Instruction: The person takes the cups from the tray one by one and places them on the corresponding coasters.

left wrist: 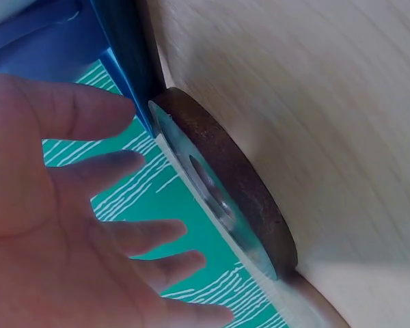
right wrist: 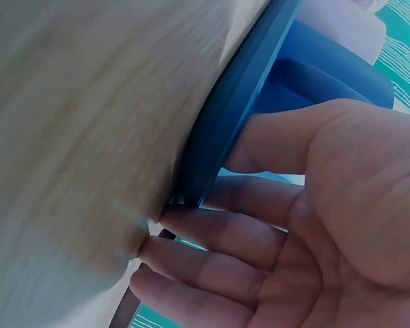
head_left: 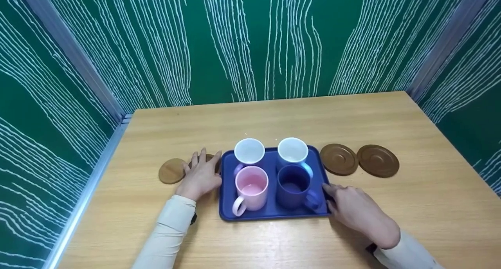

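A blue tray (head_left: 272,212) carries a pink mug (head_left: 256,194) and a dark blue mug (head_left: 289,198) in its front row. Two mugs with white insides, one at the left (head_left: 249,151) and one at the right (head_left: 292,150), stand behind them. My right hand (head_left: 358,208) grips the tray's right edge, thumb on the rim and fingertips at the tabletop. With fingers spread, my left hand (head_left: 200,179) is over a brown coaster (left wrist: 225,164) beside the tray's left edge, partly hiding it. In the left wrist view its palm holds nothing.
A lighter wooden disc (head_left: 171,171) lies left of my left hand. Two round brown coasters, one near the tray (head_left: 339,159) and one farther right (head_left: 378,161), lie on the wooden table (head_left: 274,241). Green walls with white lines (head_left: 254,46) stand behind and at both sides.
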Demonstrator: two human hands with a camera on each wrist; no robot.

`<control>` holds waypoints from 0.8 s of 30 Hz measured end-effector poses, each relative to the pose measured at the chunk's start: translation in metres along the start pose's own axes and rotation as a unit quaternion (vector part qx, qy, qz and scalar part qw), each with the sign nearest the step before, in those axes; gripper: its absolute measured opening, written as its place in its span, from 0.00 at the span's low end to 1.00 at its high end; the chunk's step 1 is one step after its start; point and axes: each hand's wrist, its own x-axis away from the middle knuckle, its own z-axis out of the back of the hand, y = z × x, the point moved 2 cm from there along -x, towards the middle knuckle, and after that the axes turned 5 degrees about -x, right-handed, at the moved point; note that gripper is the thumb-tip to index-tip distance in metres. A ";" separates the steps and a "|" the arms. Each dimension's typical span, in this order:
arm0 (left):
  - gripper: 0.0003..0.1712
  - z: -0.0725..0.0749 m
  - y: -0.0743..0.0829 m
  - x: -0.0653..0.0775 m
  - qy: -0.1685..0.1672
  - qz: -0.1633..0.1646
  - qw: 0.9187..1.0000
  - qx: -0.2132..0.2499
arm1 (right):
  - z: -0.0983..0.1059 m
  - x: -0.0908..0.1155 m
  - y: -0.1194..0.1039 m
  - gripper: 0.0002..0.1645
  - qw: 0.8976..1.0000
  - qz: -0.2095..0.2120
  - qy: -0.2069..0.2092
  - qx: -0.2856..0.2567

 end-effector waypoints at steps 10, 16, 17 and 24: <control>0.46 -0.005 -0.008 -0.005 -0.040 0.009 0.999 0.015 | -0.002 0.001 -0.003 0.22 1.000 0.009 0.015 0.004; 0.45 -0.005 -0.009 -0.007 -0.056 0.011 0.998 0.017 | -0.002 0.000 -0.004 0.19 1.000 0.013 0.024 0.011; 0.45 -0.005 -0.009 -0.007 -0.057 0.011 0.998 0.017 | -0.002 0.000 -0.004 0.18 0.999 0.014 0.027 0.013; 0.44 -0.006 -0.008 -0.009 -0.058 0.007 0.998 0.016 | 0.000 0.001 -0.004 0.22 1.000 0.010 0.024 0.010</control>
